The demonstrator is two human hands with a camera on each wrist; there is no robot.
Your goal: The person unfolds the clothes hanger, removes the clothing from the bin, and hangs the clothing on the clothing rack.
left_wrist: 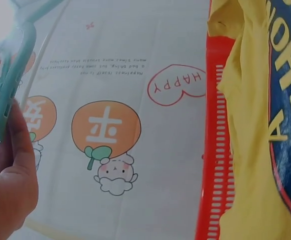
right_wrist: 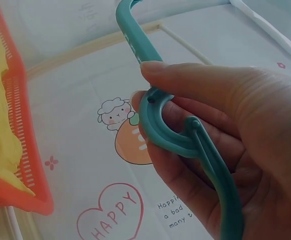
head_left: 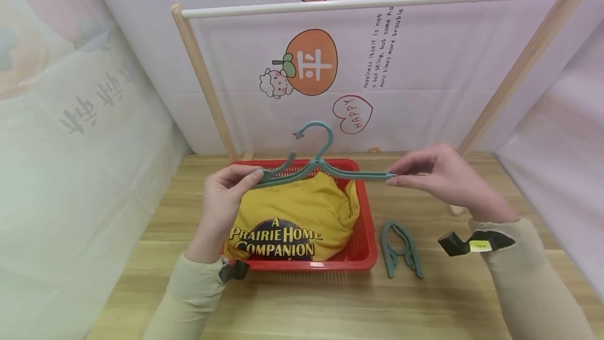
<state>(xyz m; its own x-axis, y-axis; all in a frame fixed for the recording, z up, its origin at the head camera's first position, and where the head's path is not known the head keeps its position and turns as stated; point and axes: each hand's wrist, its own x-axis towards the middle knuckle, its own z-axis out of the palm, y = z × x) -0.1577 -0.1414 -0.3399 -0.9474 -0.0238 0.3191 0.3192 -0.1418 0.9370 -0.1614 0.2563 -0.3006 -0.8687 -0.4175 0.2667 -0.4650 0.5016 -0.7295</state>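
A teal folding clothes hanger (head_left: 318, 164) is held up above the basket, its hook pointing upward. The left hand (head_left: 228, 188) pinches its left arm between thumb and fingers, where a curved strip rises beside the arm. At the opposite end, the right hand (head_left: 431, 174) pinches the tip of the right arm. Close up in the right wrist view, the thumb and fingers grip a jointed, curved part of the hanger (right_wrist: 170, 130). The left wrist view catches the left hand (left_wrist: 10, 175) at the frame's edge, holding the hanger (left_wrist: 8, 95).
A red basket (head_left: 370, 245) on the wooden table (head_left: 330, 311) contains a yellow printed T-shirt (head_left: 292, 211). Right of it lies a second teal hanger (head_left: 401, 251), folded. Behind stands a wooden rack with a white rail (head_left: 377, 2), before a printed cloth backdrop (head_left: 226, 56).
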